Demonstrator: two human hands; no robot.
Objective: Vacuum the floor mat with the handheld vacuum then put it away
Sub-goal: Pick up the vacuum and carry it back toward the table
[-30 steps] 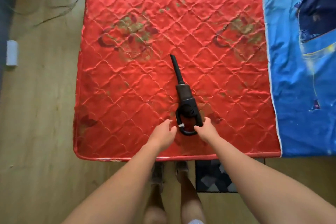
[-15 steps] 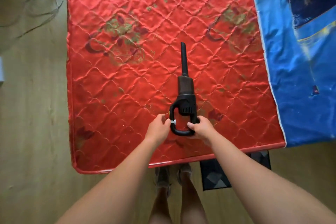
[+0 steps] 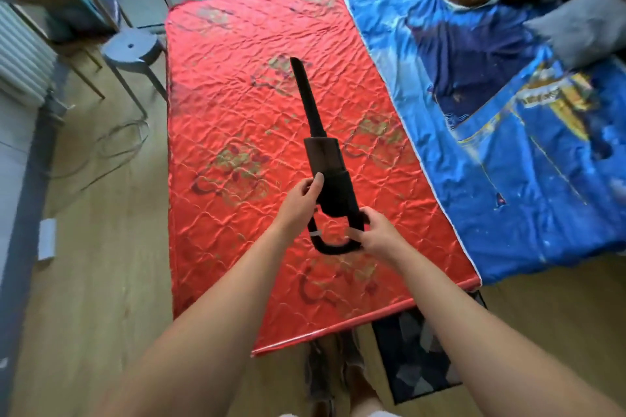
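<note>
Vacuum's up off the mat and in both your hands!

A second ago the handheld vacuum (image 3: 330, 176) lay flat on the red quilted mat (image 3: 237, 105); now you've lifted it clear, and your view has swung up to take in the whole room. Your left hand (image 3: 299, 205) wraps the side of the dark body, thumb up near the barrel, while your right hand (image 3: 374, 234) is clamped on the loop handle at the rear. The long nozzle points away from you, over the middle of the mat. Cleaning hasn't begun, I'd say: you look set to find the switch, then lower the tip. The blue sheet (image 3: 508, 145) lies alongside.
</note>
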